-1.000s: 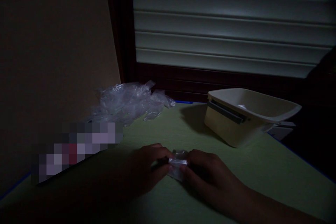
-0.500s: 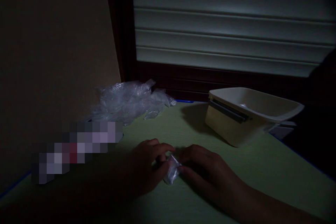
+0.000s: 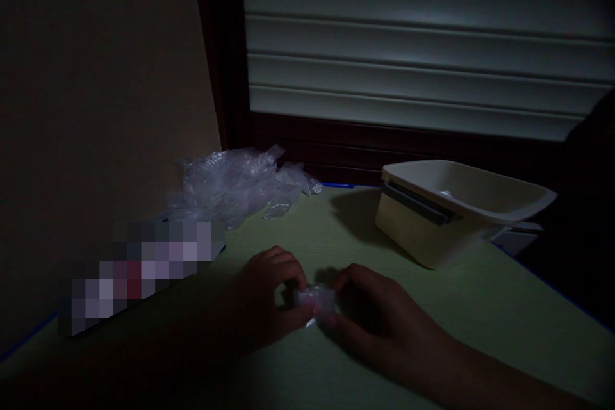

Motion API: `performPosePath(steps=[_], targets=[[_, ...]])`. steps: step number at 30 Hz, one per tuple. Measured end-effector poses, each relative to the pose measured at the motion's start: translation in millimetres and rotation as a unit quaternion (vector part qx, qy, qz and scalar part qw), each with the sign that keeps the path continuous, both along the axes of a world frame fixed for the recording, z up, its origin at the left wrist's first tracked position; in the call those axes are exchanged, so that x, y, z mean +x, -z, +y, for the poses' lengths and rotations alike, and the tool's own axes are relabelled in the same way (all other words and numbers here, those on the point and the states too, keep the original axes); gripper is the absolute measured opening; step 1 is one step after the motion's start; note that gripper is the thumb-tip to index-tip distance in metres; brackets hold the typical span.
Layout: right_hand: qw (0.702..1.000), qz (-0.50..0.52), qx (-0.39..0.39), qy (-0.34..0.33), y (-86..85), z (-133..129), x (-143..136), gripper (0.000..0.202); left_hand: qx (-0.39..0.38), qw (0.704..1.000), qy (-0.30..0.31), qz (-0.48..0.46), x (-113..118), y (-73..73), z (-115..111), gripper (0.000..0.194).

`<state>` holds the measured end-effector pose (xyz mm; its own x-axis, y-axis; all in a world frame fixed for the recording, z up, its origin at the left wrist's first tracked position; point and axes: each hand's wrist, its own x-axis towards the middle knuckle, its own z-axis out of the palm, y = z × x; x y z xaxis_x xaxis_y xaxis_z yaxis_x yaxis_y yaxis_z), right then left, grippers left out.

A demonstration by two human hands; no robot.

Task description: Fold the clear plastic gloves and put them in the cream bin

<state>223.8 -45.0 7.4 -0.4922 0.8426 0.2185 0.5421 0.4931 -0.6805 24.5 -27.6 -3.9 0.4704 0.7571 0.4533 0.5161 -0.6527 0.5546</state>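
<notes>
Between my two hands is a small clear plastic packet [image 3: 318, 298], shiny, with a hint of pink or red inside. Thumb and fingers of my left hand [image 3: 269, 298] pinch its left side. My right hand [image 3: 384, 311] is closed on the packet's right side, thumb below and fingers curled above. Dim light hides what exactly the packet contains. Both hands are low over the pale green table [image 3: 307, 371].
A heap of crumpled clear plastic bags [image 3: 230, 182] lies at the back left by the wall. Nearer, a blurred-out object [image 3: 144, 275] lies along the left edge. A cream plastic bin [image 3: 408, 230] with a grey handle stands at the back right, before a slatted panel [image 3: 413, 57].
The packet has turned from upright to lying more sideways between my hands. My left fingers have curled down onto it, and my right hand has shifted slightly.
</notes>
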Motion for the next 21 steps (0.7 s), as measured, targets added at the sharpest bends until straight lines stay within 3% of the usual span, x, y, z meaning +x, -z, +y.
performPosePath(steps=[4, 9, 13, 18, 21], targets=[[0.997, 0.069, -0.042, 0.001, 1.4, 2.0, 1.3, 0.041, -0.079, 0.996, 0.025, -0.021, -0.5, -6.3, -4.6, 0.012], [0.984, 0.140, -0.104, -0.038, -0.2, 4.1, -0.4, 0.018, -0.160, 0.987, 0.007, -0.019, 0.2, -18.0, -10.1, 0.015], [0.963, 0.206, -0.168, -0.035, 0.2, 5.7, -2.0, 0.037, -0.181, 0.983, 0.012, -0.036, 0.2, -21.5, -8.3, 0.015], [0.966, 0.188, -0.174, -0.033, 0.4, 7.5, -1.2, 0.019, -0.206, 0.977, 0.016, -0.047, 1.5, -25.6, -8.9, 0.018], [0.965, 0.193, -0.178, 0.000, -2.1, 7.5, -1.1, 0.023, -0.242, 0.965, 0.029, -0.092, 1.9, -26.9, -10.3, 0.027]])
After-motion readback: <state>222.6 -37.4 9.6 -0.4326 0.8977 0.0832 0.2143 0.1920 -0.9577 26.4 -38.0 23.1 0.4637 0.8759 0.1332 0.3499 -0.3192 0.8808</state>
